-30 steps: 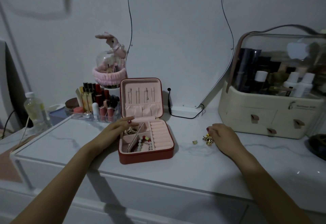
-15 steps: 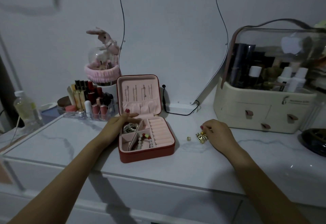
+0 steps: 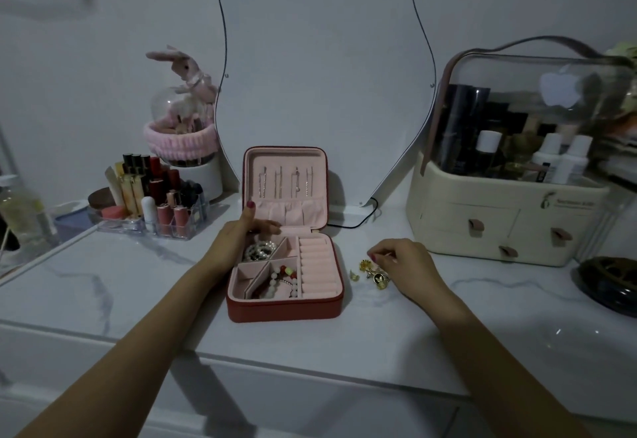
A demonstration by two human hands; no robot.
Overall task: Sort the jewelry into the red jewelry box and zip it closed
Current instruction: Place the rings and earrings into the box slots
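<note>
The right hand rests on the desk with its fingers curled, thumb and forefinger almost together just above the gold pieces. I cannot tell if it already pinches one. I think it is there to pick the next piece for the box.

The left hand lies on the far left corner of the box, thumb up against the open lid, fingers flat along the hinge. Probably it steadies the box.

The box stands open in the middle of the desk. One pearl bracelet and some coloured beads lie in its compartments; the ring rolls look empty. About three gold pieces remain outside, and four chains hang in the lid.
</note>
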